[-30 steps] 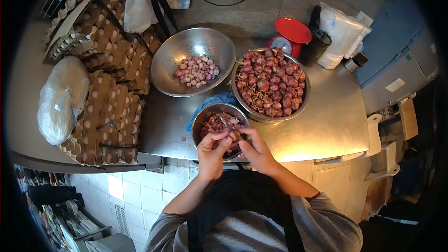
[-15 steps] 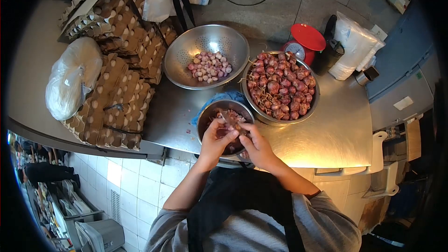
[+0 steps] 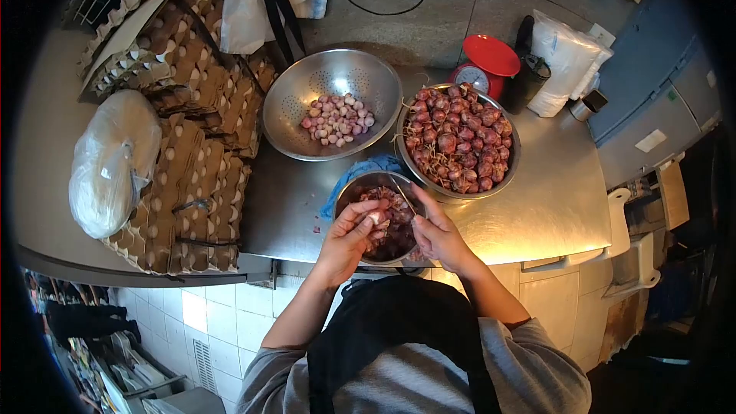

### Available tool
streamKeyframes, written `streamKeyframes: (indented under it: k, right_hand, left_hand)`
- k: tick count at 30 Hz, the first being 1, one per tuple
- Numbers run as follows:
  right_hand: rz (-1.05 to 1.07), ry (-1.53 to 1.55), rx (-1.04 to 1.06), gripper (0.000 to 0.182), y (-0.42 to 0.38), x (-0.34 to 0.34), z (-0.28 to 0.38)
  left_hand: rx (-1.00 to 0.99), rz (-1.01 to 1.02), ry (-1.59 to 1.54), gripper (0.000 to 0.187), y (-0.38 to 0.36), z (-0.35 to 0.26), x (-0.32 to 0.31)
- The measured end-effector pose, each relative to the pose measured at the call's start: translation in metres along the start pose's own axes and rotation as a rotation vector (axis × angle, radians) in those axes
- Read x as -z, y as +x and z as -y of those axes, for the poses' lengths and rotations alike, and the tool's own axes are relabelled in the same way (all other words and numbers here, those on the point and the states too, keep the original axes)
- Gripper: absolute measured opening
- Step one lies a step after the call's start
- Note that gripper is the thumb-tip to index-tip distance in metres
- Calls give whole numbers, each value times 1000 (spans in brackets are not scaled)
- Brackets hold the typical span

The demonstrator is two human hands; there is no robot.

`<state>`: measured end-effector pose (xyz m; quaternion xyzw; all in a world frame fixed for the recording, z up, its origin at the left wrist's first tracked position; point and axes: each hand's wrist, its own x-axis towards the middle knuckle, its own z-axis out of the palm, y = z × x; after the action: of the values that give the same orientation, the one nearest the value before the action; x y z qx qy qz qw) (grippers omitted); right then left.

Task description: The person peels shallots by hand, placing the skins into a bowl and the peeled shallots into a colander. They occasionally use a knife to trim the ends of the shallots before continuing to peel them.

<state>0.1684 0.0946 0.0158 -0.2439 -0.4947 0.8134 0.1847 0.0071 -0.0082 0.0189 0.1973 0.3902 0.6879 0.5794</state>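
My left hand [image 3: 345,239] pinches a pale, pinkish shallot [image 3: 376,218] between thumb and fingers. In my right hand [image 3: 442,238] is a small knife [image 3: 403,195], its thin blade pointing up and away from me, a little apart from the shallot. Both hands are over a steel bowl [image 3: 351,187] that holds reddish skins and scraps [image 3: 397,218]. Behind it on the left, a steel colander [image 3: 282,96] contains peeled shallots [image 3: 339,119]. To the right, a steel basin [image 3: 517,162] is heaped with unpeeled red shallots [image 3: 460,142].
A blue cloth [image 3: 337,186] lies beside the bowl on the steel table [image 3: 537,218]. Stacked egg trays [image 3: 184,192] and a white plastic bag [image 3: 115,161] stand at left. Behind the basin are a red scale [image 3: 491,56] and a plastic package [image 3: 563,61].
My hands have moved apart; the knife has swung out to the right, away from the shallot in my left hand. The whole view has shifted slightly.
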Motion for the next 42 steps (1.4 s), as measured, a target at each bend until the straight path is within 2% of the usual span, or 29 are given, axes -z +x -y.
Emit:
streamKeyframes:
  k: [4, 7, 11, 14, 17, 18, 24, 26, 30, 32, 35, 38, 42]
  right_hand:
    - [78, -36, -20, 46, -4, -3, -12]
    - [55, 87, -4, 42, -9, -19, -19]
    - [8, -303, 51, 43, -15, -21, -25]
    - [-76, -666, 457, 44, -11, -21, -40]
    - [-30, -602, 324, 44, -19, -27, -28]
    - [-51, -609, 344, 44, -19, -30, -26]
    - [-160, -552, 403, 40, -8, -37, -34]
    - [-187, -480, 405, 35, -2, -38, -38]
    - [-185, -238, 243, 26, 2, -39, -42]
    - [-161, -82, 200, 23, 4, -37, -42]
    - [-155, -43, 188, 20, 4, -38, -37]
    - [-152, -128, 326, 20, 8, -40, -39]
    - [-107, -3, 225, 19, 5, -40, -34]
  left_hand:
    - [40, 42, -180, 24, 5, 6, 17]
    - [30, 31, -198, 25, 8, 8, 21]
    - [45, -17, -162, 25, 11, 3, 15]
    - [24, -52, -122, 28, 7, 1, 15]
    - [-105, -36, 8, 33, 5, 0, 11]
    - [-163, -23, 60, 34, 4, 1, 10]
    - [-227, -85, 241, 42, -1, 7, 2]
    - [-240, -90, 222, 43, -3, 8, 0]
    - [-300, -78, 186, 43, -3, 11, -1]
    - [-262, -101, 181, 37, -3, 8, -6]
    - [-146, -83, 222, 30, -2, 10, 3]
    - [-78, -78, 233, 28, 3, 16, 13]
    - [-57, -86, 267, 29, 4, 10, 9]
